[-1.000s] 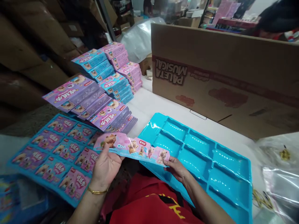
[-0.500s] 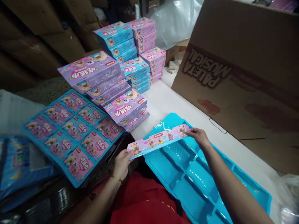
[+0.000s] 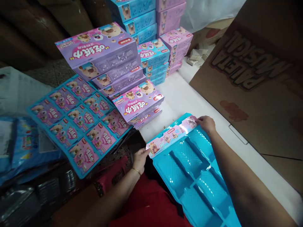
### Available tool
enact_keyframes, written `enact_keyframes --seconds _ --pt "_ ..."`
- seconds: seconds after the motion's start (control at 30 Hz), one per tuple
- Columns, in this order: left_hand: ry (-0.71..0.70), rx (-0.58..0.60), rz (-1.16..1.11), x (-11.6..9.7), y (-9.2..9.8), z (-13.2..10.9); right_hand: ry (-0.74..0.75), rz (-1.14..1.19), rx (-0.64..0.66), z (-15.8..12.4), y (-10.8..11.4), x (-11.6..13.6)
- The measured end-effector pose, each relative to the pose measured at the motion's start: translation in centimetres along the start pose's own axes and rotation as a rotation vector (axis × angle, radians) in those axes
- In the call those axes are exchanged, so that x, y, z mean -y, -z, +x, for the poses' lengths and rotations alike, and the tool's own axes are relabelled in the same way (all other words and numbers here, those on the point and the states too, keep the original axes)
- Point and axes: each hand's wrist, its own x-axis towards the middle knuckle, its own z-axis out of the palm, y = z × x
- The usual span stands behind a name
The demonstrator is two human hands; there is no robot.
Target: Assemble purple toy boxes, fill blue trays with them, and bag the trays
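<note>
A pink printed card strip (image 3: 169,138) lies along the far edge of a blue plastic tray (image 3: 194,184) with moulded compartments. My left hand (image 3: 140,159) pinches the strip's left end between thumb and fingers. The strip's right end is pinched by my right hand (image 3: 206,124), at the tray's far right corner. No boxes sit in the visible compartments. Part of the tray is hidden under my right forearm.
Purple boxes (image 3: 139,101), blue boxes (image 3: 155,50) and pink boxes (image 3: 177,39) stand stacked beyond the tray. A filled tray (image 3: 79,175) lies at left. A large carton (image 3: 260,104) stands at right on the white table (image 3: 175,94).
Both hands have brought the strip onto the tray's far edge; before, it was held tilted above the tray. The view has shifted closer to the stacks.
</note>
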Motion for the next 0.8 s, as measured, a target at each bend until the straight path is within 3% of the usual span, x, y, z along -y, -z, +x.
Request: enact_keyframes --seconds 0.8 --pt "-0.026 0.006 0.133 2.2 -0.3 2.0 0.038 -0.172 0.019 2.0 -1.8 0.7"
